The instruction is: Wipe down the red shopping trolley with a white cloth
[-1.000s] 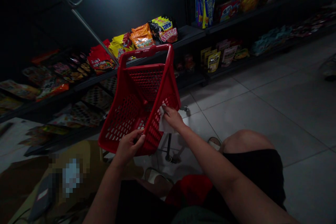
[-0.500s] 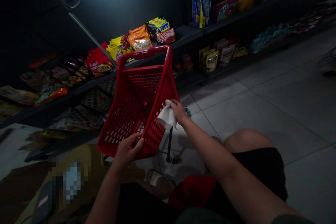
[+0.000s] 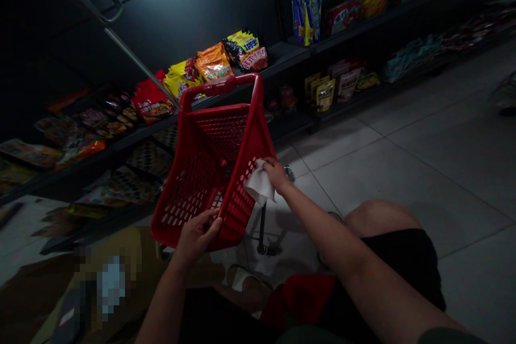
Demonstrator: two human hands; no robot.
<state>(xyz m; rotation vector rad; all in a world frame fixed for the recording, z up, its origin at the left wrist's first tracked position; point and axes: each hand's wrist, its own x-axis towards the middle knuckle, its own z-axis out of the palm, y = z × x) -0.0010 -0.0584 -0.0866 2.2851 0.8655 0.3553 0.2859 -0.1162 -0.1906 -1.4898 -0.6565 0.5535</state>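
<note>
A red plastic shopping basket point(image 3: 209, 172) with perforated walls is tilted in front of me, its handle end pointing away. My left hand point(image 3: 197, 234) grips its near rim, fingers curled over the edge. My right hand point(image 3: 275, 173) is closed on a crumpled white cloth point(image 3: 260, 187) and presses it against the outside of the basket's right wall. I am crouched low, with my knee point(image 3: 374, 215) at the lower right.
Dark store shelves point(image 3: 290, 54) run along the back with snack packets point(image 3: 213, 62) in red, yellow and orange. A metal pole point(image 3: 129, 56) slants behind the basket. A thin black stand point(image 3: 263, 231) rises from the grey tiled floor point(image 3: 423, 161) under the basket. A cardboard box point(image 3: 124, 247) sits at lower left.
My right hand with the white cloth has slid up along the basket's right wall and shifted slightly back down. My left hand keeps its grip on the near rim.
</note>
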